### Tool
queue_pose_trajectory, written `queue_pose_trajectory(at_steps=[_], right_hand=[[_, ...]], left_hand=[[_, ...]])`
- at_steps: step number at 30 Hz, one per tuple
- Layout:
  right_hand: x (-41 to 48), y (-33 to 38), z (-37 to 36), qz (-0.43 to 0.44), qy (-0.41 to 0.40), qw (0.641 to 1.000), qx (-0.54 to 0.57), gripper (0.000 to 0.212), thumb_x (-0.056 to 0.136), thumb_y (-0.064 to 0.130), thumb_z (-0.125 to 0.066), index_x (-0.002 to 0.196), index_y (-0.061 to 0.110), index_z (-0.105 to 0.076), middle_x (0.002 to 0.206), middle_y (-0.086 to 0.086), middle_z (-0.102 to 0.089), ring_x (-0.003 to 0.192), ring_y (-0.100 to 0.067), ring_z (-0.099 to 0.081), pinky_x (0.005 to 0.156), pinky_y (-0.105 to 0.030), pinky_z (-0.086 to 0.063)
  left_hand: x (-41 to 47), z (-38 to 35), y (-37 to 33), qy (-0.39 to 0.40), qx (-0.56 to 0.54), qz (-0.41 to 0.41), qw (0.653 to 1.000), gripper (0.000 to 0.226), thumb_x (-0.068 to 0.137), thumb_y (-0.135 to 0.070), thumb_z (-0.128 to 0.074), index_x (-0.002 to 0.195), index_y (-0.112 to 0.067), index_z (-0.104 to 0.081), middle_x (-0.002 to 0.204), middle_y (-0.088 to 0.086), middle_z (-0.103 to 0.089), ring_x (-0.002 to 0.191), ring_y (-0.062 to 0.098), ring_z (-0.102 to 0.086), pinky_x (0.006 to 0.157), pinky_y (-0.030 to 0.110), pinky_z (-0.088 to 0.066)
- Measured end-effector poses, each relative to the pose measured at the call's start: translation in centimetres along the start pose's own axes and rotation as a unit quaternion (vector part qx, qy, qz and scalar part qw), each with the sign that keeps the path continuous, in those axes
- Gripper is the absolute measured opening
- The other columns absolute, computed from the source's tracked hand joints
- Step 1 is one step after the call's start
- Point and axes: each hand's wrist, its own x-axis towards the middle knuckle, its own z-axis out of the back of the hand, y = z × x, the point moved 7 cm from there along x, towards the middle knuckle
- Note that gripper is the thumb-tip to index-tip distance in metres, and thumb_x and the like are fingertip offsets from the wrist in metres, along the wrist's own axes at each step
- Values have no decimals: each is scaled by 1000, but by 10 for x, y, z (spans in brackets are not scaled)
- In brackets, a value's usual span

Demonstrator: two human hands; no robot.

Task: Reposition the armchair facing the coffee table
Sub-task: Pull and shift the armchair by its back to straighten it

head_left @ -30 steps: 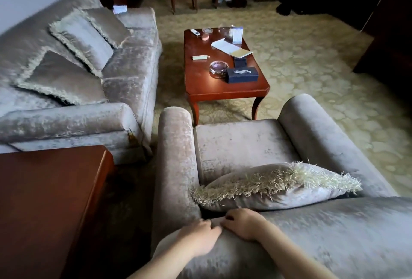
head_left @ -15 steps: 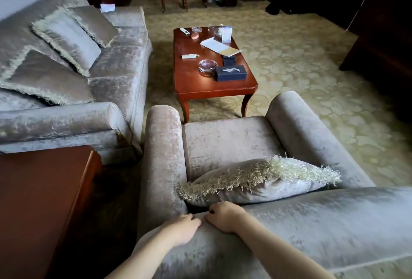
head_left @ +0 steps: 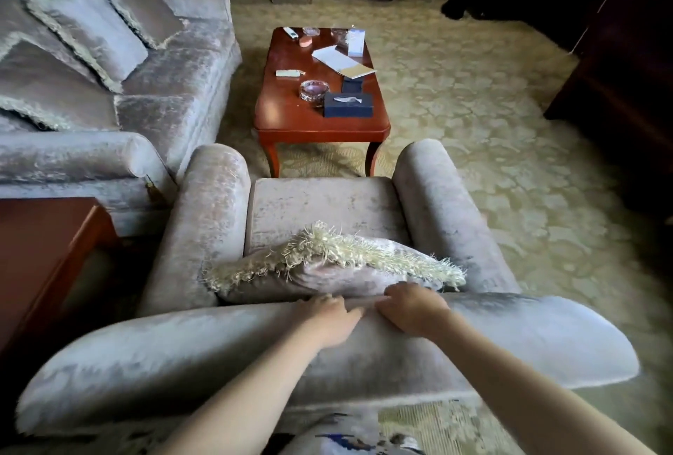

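Your left hand (head_left: 326, 318) and right hand (head_left: 413, 309) sit side by side, nearly touching, on top of the armchair (head_left: 320, 205) back, with the fingers (head_left: 350, 312) curled over its front edge and grasping it. The armchair stands on the carpet (head_left: 491, 127) with its open front toward the near end of the desk (head_left: 291, 119), and the arm on your left is just beside the sofa (head_left: 174, 90). A fringed cushion (head_left: 327, 269) lies on the seat against the back, directly below your hands.
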Motion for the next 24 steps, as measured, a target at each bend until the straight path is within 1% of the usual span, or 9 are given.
queue_pose_trajectory(at_steps=[2,4,6,8,11,14,19,22,24], right_hand=[[-13,-40,-1,-21,12,1000,7,53,96,51,-26,124,15,-53,131,-15,-54,120,-32,-52,100,-42,-40],[-21,-58,-2,-16,19,999,26,58,95,57,-26,130,17,-49,138,-14,-51,126,-30,-48,106,-42,-37],[-25,-60,0,-13,3,999,36,58,95,58,-27,127,17,-50,139,-14,-51,128,-29,-47,107,-41,-36],[-25,-59,1,-16,-13,999,45,55,95,56,-27,125,16,-51,138,-13,-52,128,-28,-48,107,-40,-35],[-29,-61,3,-27,-34,997,69,54,94,53,-29,128,18,-50,141,-10,-50,130,-27,-45,108,-39,-33],[-33,-62,1,-33,-52,997,43,57,93,55,-26,129,19,-51,142,-8,-49,132,-26,-43,109,-41,-31],[-28,-66,-2,-35,-46,998,29,58,90,57,-25,125,19,-51,138,-9,-52,129,-25,-46,105,-43,-31],[-21,-66,-3,-37,-30,998,44,61,88,58,-26,130,19,-48,139,-8,-51,129,-26,-47,102,-42,-32],[-14,-68,-5,-30,-4,998,55,66,87,61,-25,134,19,-46,142,-8,-47,131,-27,-44,103,-44,-31]], left_hand=[[-4,0,-14,-18,15,7,1000,76,87,-66,-19,139,-15,-42,150,12,-37,132,32,-38,104,45,-29],[-8,-1,-12,-9,22,22,999,77,88,-67,-16,145,-19,-33,155,11,-28,138,33,-30,109,47,-24],[-12,2,-9,-1,34,28,999,75,90,-68,-15,149,-22,-26,157,11,-21,141,33,-25,111,47,-20],[-14,3,-8,0,33,38,999,79,88,-70,-13,150,-21,-23,159,9,-18,142,32,-22,112,47,-18],[-20,3,-10,18,33,40,998,80,89,-70,-9,152,-21,-15,160,8,-9,145,31,-11,115,50,-9],[-21,0,-6,26,40,37,998,82,88,-71,-6,152,-22,-8,161,6,-2,147,28,-4,116,50,-2],[-19,-5,-3,22,38,42,998,82,88,-71,-5,152,-20,-7,161,4,-1,147,23,-3,116,44,-2],[-18,-2,-4,31,29,63,997,82,89,-70,-9,152,-18,-7,161,6,-1,147,24,-4,116,44,-3],[-14,0,-11,41,25,85,995,84,90,-69,-13,152,-13,-10,160,10,-5,147,27,-8,116,44,-8]])
